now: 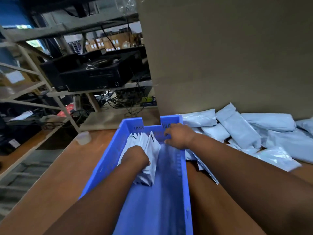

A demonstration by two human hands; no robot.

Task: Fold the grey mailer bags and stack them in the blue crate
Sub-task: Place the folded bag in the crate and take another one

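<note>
Left hand [135,158] is clamped on the folded grey plastic mailer bags [147,150], keeping them upright in the blue plastic crate [184,184]; right hand [177,135] grips the far rim, probably steadying it.

Blue crate [183,175] smooth plastic; mailer bags [240,131] glossy film; table [55,180] matt wood.

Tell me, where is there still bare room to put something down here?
Bare floor fills the blue crate nearer than the folded bags. Wooden table left of it is bare up to the small white jar. Right of it, unfolded mailer bags crowd the table.
</note>
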